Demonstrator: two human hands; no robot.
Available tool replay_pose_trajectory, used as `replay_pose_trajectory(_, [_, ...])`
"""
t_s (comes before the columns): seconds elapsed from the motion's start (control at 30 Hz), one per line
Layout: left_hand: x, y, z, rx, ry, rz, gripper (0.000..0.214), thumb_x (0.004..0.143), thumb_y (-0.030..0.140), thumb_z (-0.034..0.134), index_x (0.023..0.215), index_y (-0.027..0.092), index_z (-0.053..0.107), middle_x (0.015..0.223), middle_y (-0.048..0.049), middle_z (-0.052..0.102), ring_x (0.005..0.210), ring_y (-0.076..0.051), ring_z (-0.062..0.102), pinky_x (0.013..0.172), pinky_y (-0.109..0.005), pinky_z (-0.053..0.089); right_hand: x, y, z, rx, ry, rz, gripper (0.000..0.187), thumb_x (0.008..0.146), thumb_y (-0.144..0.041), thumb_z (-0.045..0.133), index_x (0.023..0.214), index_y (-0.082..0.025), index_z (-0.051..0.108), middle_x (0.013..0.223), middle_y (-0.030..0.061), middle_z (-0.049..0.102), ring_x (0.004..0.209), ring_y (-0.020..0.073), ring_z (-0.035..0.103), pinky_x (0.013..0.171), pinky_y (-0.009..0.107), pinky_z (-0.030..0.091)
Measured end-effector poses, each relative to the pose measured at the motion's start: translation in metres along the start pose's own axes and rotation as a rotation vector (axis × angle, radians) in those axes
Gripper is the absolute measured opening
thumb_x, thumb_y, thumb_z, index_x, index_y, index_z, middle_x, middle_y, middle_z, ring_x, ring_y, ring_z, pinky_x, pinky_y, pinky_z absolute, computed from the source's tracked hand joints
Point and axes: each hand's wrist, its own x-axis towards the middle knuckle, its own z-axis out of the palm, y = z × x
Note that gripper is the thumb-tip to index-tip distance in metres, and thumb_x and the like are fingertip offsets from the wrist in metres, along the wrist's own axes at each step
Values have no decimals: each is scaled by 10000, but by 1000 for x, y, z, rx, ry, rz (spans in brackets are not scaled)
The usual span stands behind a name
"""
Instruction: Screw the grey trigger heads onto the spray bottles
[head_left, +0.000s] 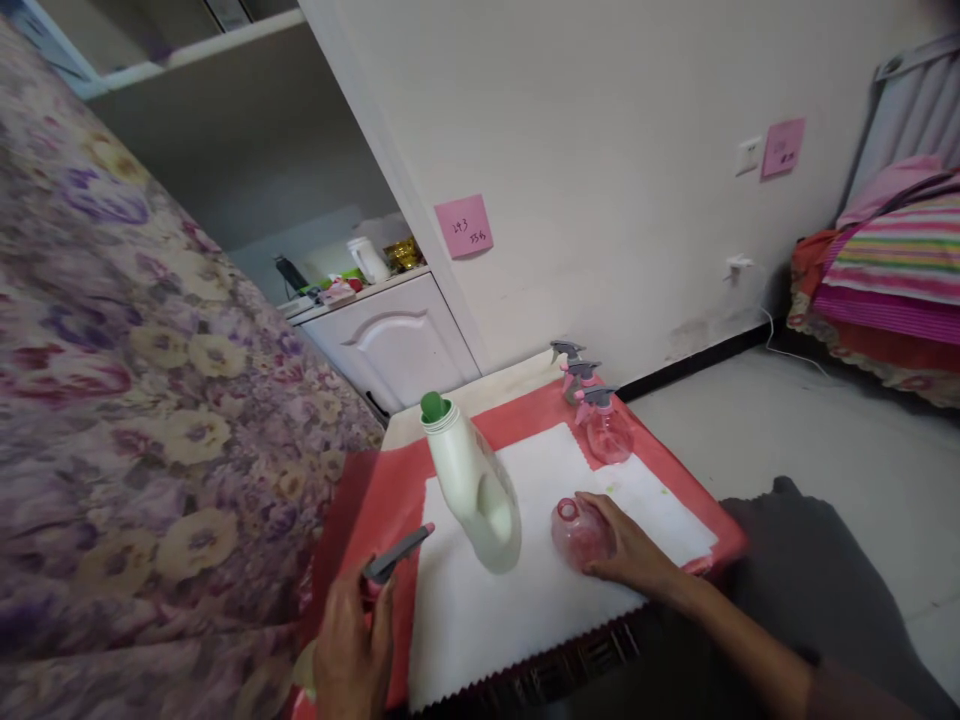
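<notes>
My left hand (pixel 354 635) is closed around a grey and pink spray nozzle (pixel 401 552), held above the red-covered left side of the table. My right hand (pixel 626 545) grips a clear pink spray bottle (pixel 574 540) from its right side; its neck is open at the top, and it is on or just above the white cloth (pixel 465 650). Between my hands stands a large pale green jug (pixel 472 480) with a green spout (pixel 433 406) and a side handle. Spray bottles (pixel 609 430) with grey and pink nozzles stand in a row at the table's back right corner.
A red cover (pixel 517 405) lies over the table under the white cloth. A floral curtain (pixel 165 450) hangs close on the left. Behind is a white cabinet (pixel 397 345) with small items on top. A bed (pixel 892 260) stands at the far right.
</notes>
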Motion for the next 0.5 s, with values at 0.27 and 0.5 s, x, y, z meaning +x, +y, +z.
replay_pose_trajectory(0.27, [7, 73, -35, -526, 170, -343, 411, 739, 486, 696, 1017, 190, 636, 880, -8, 661, 771, -169, 598, 667, -262, 499, -4, -1, 6, 5, -1, -3, 848, 569, -176, 761, 1345, -207, 420, 1380, 123, 480, 1300, 326, 447, 1126, 486, 330])
replay_pose_trajectory(0.5, [23, 138, -22, -1127, 96, -516, 294, 718, 353, 750, 931, 179, 646, 878, 2, 670, 721, -105, 585, 652, -204, 483, -5, 2, 7, 16, -14, -31, 852, 555, -143, 758, 1334, -210, 420, 1361, 123, 485, 1294, 320, 447, 1126, 495, 333])
